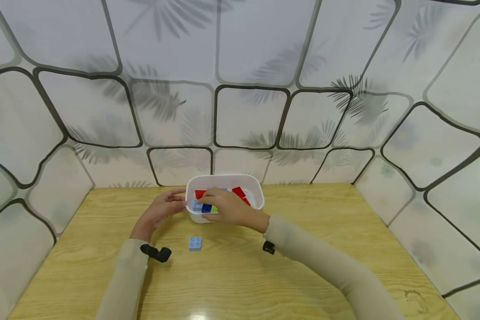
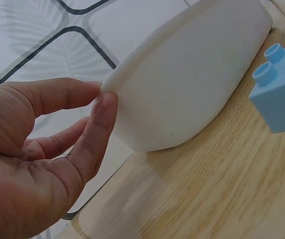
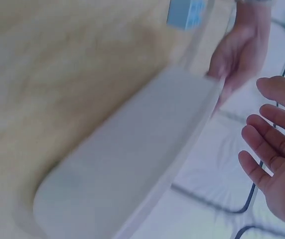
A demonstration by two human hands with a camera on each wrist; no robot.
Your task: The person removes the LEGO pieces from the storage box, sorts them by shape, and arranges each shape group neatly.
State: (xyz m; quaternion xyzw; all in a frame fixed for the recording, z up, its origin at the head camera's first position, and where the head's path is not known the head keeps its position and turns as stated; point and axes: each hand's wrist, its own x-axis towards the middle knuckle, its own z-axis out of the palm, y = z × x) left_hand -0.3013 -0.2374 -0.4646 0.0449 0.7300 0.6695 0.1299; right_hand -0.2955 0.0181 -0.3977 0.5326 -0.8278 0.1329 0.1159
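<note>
1. Nearest the head camera, two beige sleeves (image 1: 328, 262) reach forward over the wooden desk (image 1: 232, 284), each with a small black wrist camera strapped on
2. Just beyond them a loose light blue brick (image 1: 194, 243) lies studs up on the bare desk, a little left of centre and just in front of the tub
3. At the middle of the desk's far edge, close to the patterned wall (image 1: 248, 89), stands a white plastic tub (image 1: 256, 189); inside it lie red bricks (image 1: 238, 192), a dark blue brick (image 1: 206, 207), a green brick (image 1: 214, 209) and another pale blue one
4. On the tub's left end rests the left hand (image 1: 160, 211): the left wrist view shows its thumb and fingertips (image 2: 105, 107) straight and spread, touching the rim and outer wall without curling round them
5. Over the tub's near rim reaches the right hand (image 1: 228, 206), hovering above the bricks; the right wrist view shows its fingers (image 3: 262, 149) apart and relaxed, holding nothing
6. Judging by this, the step in hand is picking a brick out of the tub while the other hand steadies it
7. To my eye the next move calls for lowering the right fingers onto one brick and pinching its sides, with the left hand keeping the light tub from sliding or tipping
</note>
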